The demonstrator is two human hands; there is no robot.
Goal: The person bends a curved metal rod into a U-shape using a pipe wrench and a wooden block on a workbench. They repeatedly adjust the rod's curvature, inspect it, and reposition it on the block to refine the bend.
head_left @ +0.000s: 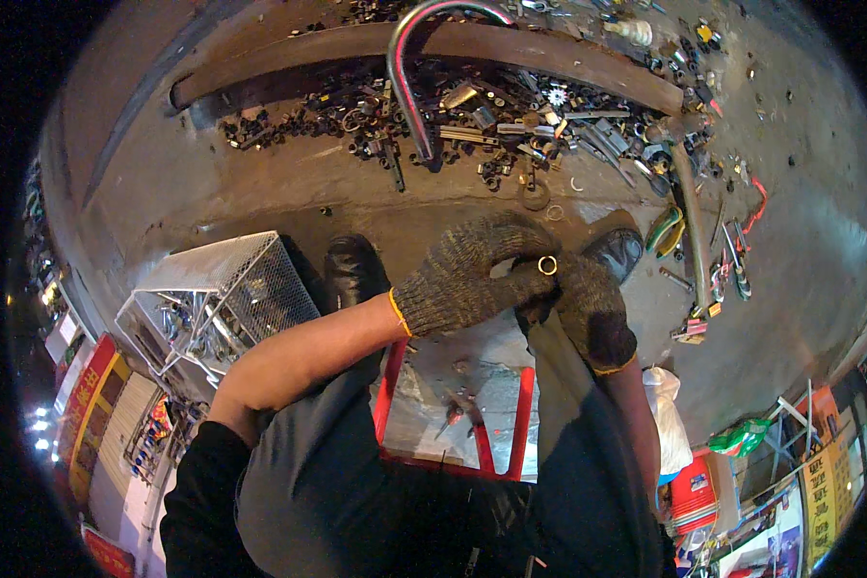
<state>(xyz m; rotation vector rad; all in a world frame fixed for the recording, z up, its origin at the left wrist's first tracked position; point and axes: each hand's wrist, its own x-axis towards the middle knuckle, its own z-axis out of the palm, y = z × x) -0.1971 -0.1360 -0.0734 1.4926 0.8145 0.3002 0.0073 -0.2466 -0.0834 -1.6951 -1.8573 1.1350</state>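
A small brass-coloured ring is held up between my two hands, over the gap between my knees. My left hand, in a dark knitted work glove with a yellow cuff edge, has its thumb and fingers closed at the ring's left side. My right hand, gloved the same way, is closed at its right side. The fingertips overlap there, so how much each hand grips is partly hidden.
Ahead lies a long heap of loose metal parts, with a curved rusty beam and a bent metal hook. Wire basket at left; pliers and a hammer at right. A red-framed stool is beneath me.
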